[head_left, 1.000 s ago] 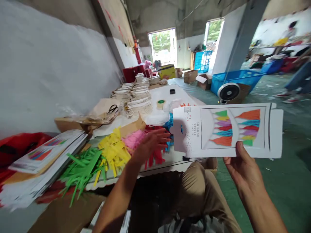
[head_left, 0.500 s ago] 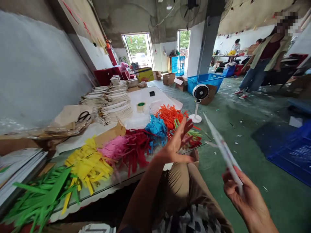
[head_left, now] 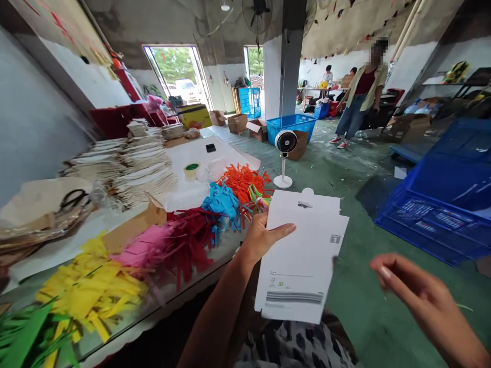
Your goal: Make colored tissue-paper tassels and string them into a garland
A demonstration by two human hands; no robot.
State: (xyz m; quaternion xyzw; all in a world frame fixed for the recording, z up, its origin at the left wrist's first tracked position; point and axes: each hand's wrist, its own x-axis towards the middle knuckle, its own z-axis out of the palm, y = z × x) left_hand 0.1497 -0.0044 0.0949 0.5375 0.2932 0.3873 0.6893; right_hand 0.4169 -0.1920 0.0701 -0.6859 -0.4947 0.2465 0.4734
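A flat white printed card (head_left: 297,255) with a hang hole at its top and a barcode near its bottom is held up over my lap. My left hand (head_left: 264,237) grips its left edge, thumb on the face toward me and fingers hidden behind. To the right of the card, apart from it, my right hand (head_left: 425,299) hovers with fingers curled and thumb near the fingertip; whether anything tiny is between them I cannot make out. Left of the card lie bunches of paper strips: blue (head_left: 222,204), orange (head_left: 245,179), dark red (head_left: 192,235), pink (head_left: 148,245) and yellow (head_left: 92,291).
Stacked pale sheets (head_left: 141,168), black scissors (head_left: 73,199) and a tape roll (head_left: 191,171) are on the table. A white fan (head_left: 284,158) stands beyond the card. On the right sits a blue crate (head_left: 441,204). A person (head_left: 360,97) stands farther back.
The card has passed from my right hand to my left and now faces me. My right hand has let go and moved aside. The view has turned right.
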